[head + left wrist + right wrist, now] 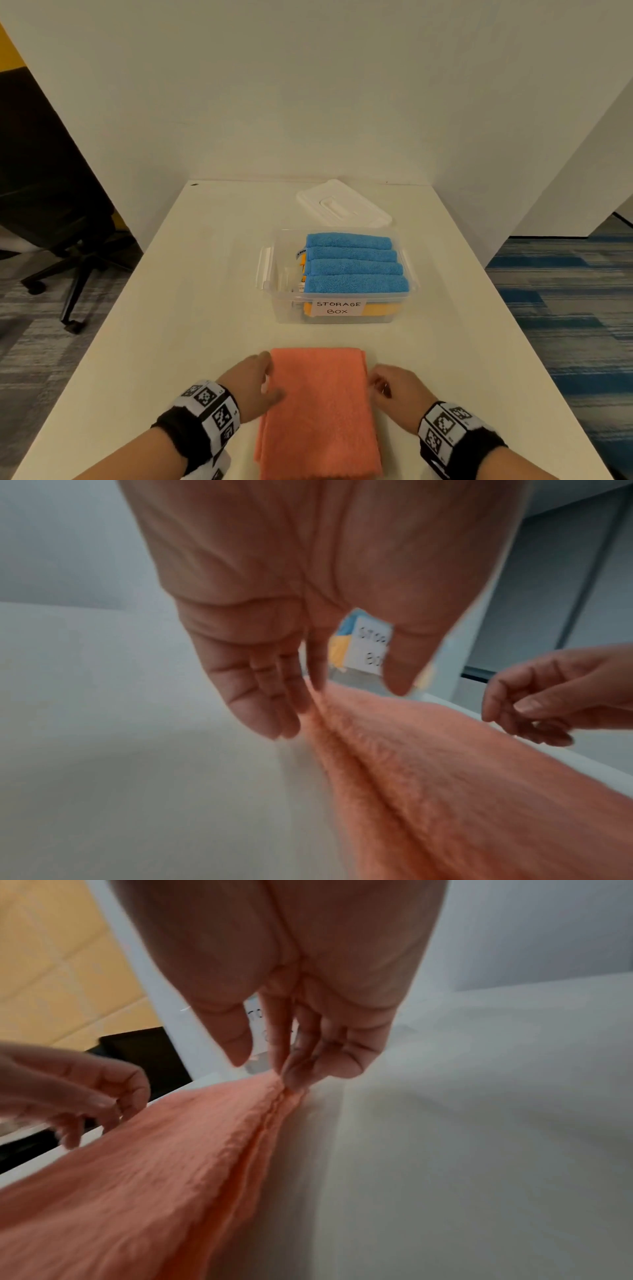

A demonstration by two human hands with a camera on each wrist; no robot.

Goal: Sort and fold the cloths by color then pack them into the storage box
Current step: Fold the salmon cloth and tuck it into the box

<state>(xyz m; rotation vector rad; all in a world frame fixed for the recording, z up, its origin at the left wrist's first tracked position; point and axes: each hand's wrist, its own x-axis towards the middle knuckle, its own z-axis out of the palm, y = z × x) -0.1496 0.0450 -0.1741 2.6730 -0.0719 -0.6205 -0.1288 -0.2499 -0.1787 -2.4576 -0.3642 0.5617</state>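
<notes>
White table point(205, 291) between white partition walls point(308, 102). Black office chair point(51, 205) on grey carpet at left. Blue-striped carpet point(565, 308) at right. Yellow wall point(10, 48) far left corner.

Folded cloth point(318, 407) nearest on table point(178, 308), hands at its 2 sides, storage box point(337, 310) behind it (4 rolled cloths point(354, 263) inside), lid point(342, 204) farthest back.
</notes>
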